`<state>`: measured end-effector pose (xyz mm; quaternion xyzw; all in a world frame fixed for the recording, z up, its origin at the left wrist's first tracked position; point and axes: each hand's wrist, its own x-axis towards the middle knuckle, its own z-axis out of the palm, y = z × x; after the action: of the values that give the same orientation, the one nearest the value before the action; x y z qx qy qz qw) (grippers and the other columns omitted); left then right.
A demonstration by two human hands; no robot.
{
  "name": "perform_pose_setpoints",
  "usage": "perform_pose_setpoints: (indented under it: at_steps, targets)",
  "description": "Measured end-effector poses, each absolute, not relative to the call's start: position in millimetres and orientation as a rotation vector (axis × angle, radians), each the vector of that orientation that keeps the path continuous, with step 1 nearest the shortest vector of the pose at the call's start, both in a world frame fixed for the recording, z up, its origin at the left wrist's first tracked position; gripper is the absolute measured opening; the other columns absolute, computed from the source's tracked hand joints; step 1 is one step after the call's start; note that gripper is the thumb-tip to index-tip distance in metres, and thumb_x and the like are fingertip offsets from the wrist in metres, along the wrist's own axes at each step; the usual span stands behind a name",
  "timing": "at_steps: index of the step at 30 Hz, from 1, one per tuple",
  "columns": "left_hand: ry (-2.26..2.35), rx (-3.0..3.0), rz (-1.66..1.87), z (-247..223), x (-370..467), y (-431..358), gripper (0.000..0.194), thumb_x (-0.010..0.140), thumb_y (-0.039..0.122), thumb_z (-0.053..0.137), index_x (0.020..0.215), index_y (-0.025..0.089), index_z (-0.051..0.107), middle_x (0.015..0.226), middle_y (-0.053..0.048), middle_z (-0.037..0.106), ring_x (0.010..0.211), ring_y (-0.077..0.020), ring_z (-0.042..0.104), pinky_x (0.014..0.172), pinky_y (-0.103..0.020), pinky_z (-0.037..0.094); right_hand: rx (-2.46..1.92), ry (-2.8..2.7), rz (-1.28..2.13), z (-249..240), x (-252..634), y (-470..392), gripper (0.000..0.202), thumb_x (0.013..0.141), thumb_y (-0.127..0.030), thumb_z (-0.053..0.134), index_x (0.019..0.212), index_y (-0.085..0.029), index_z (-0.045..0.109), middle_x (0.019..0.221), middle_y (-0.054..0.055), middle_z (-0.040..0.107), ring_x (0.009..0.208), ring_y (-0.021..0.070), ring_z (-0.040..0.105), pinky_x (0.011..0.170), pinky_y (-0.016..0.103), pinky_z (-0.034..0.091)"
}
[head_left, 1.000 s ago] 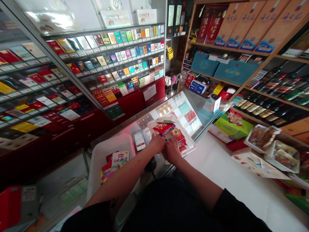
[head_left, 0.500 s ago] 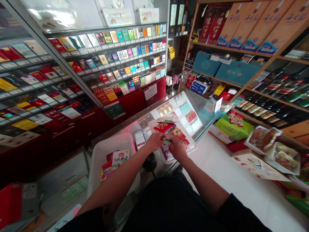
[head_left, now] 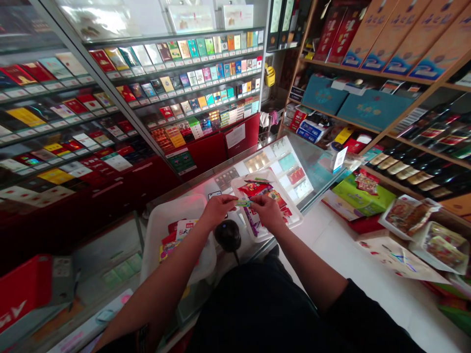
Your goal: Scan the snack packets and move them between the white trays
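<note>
Both my hands pinch the two ends of a small green packet (head_left: 243, 202), stretched level between them. My left hand (head_left: 220, 210) has its left end, near a phone (head_left: 214, 194) that it partly hides. The right end is in the fingers of my right hand (head_left: 268, 211), above a white tray (head_left: 296, 218). Red and purple snack packets (head_left: 278, 197) lie in that tray. Left of my hands stands a white plastic bin (head_left: 154, 223) with a white packet (head_left: 184, 228) and other colourful bags in it, partly covered by my left forearm.
A black rounded device (head_left: 227, 234) with a cord stands between bin and tray on the glass counter (head_left: 312, 162). Shelves of cigarette packs (head_left: 198, 76) rise ahead. To the right are wine bottles (head_left: 397, 162), a green box (head_left: 362, 193) and trays of packaged food (head_left: 441, 245).
My hands have lifted off the tray's contents and drawn apart, left hand moving left. The green packet now shows clearly between them. The view has shifted slightly.
</note>
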<state>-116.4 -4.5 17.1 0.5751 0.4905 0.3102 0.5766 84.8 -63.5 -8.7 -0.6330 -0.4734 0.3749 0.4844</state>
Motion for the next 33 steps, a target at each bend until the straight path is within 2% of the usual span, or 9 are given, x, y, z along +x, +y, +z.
perform_pose_setpoints:
  at_steps: [4, 10, 14, 23, 29, 33]
  targets:
    - [1.2, 1.263, 0.804, 25.6, -129.3, -16.7, 0.029, 0.078, 0.034, 0.073, 0.098, 0.016, 0.08, 0.083, -0.005, 0.077, 0.072, -0.0172, 0.073, 0.068, -0.028, 0.057, -1.485, -1.144, 0.984, -3.5, 71.8, -61.1, 0.026, 0.077, -0.037, 0.074, 0.096, -0.02, 0.078, 0.085, 0.004, 0.078, 0.078, 0.0209, 0.071, 0.075, 0.033, 0.054]
    - [1.194, 1.155, 0.919, 28.2, -143.7, -29.8, 0.027, 0.072, 0.036, 0.08, 0.089, 0.015, 0.076, 0.084, -0.004, 0.076, 0.071, -0.0151, 0.071, 0.074, -0.03, 0.059, -1.423, -1.164, 1.076, 4.5, 54.7, -61.6, 0.028, 0.075, -0.036, 0.074, 0.096, -0.017, 0.078, 0.082, 0.005, 0.078, 0.074, 0.0201, 0.07, 0.072, 0.033, 0.054]
    - [1.197, 1.109, 0.963, 25.8, -152.8, -35.3, 0.03, 0.068, 0.037, 0.083, 0.086, 0.015, 0.074, 0.08, -0.003, 0.075, 0.069, -0.0141, 0.069, 0.075, -0.031, 0.06, -1.416, -1.163, 1.138, -1.4, 47.9, -60.2, 0.031, 0.072, -0.032, 0.075, 0.099, -0.017, 0.078, 0.087, 0.005, 0.078, 0.076, 0.0197, 0.07, 0.074, 0.034, 0.055]
    - [1.223, 1.031, 0.98, 21.8, -163.6, -42.3, 0.039, 0.066, 0.036, 0.087, 0.096, 0.013, 0.075, 0.085, -0.005, 0.077, 0.074, -0.0174, 0.074, 0.083, -0.036, 0.062, -1.393, -1.085, 1.185, -1.5, 37.0, -56.4, 0.032, 0.071, -0.032, 0.074, 0.099, -0.017, 0.076, 0.083, 0.003, 0.076, 0.069, 0.0174, 0.068, 0.07, 0.032, 0.056]
    - [1.227, 0.933, 1.012, 9.5, -165.3, -41.3, 0.041, 0.065, 0.035, 0.086, 0.094, 0.014, 0.065, 0.079, -0.002, 0.074, 0.069, -0.0153, 0.073, 0.075, -0.032, 0.061, -1.43, -1.124, 1.129, -4.3, 33.6, -53.5, 0.028, 0.068, -0.031, 0.077, 0.092, -0.018, 0.072, 0.084, 0.002, 0.075, 0.075, 0.0175, 0.069, 0.074, 0.032, 0.057]
    - [1.239, 0.86, 1.039, 5.0, -169.4, -39.4, 0.041, 0.063, 0.036, 0.087, 0.087, 0.015, 0.062, 0.072, 0.0, 0.07, 0.062, -0.014, 0.07, 0.068, -0.03, 0.059, -1.386, -1.114, 1.168, -10.8, 28.5, -51.3, 0.032, 0.068, -0.029, 0.076, 0.098, -0.018, 0.071, 0.083, 0.002, 0.075, 0.075, 0.0184, 0.071, 0.072, 0.032, 0.058]
